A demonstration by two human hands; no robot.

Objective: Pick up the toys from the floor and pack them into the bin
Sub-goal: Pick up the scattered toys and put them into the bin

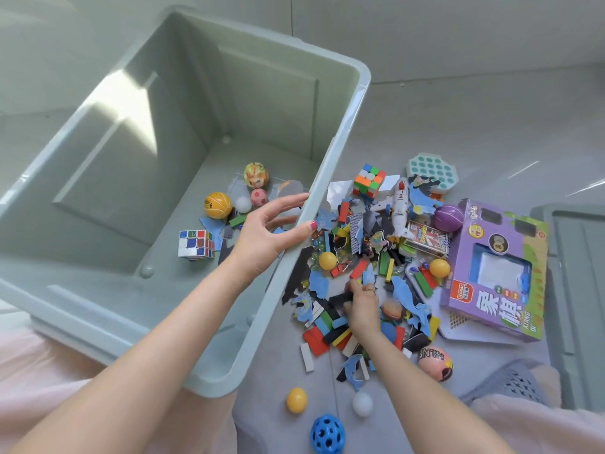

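A big grey-green bin (330, 178) fills the left of the view. My left hand (271, 229) hovers inside it near the right rim, fingers spread and holding nothing. On the bin floor lie a yellow basketball (217, 204), a patterned ball (256, 174), a pink ball (259, 197), a white cube puzzle (195, 244) and several flat pieces. My right hand (361, 301) is down in the toy pile (370, 257) on the floor, fingers curled round dark and coloured flat pieces (340, 298).
To the right lie a purple toy box (497, 283), a colour cube (369, 181), a white plane toy (401, 204), a teal pop pad (432, 172) and a purple ball (448, 217). Near me rest a blue holed ball (327, 434), a yellow ball (297, 400) and a white ball (362, 403).
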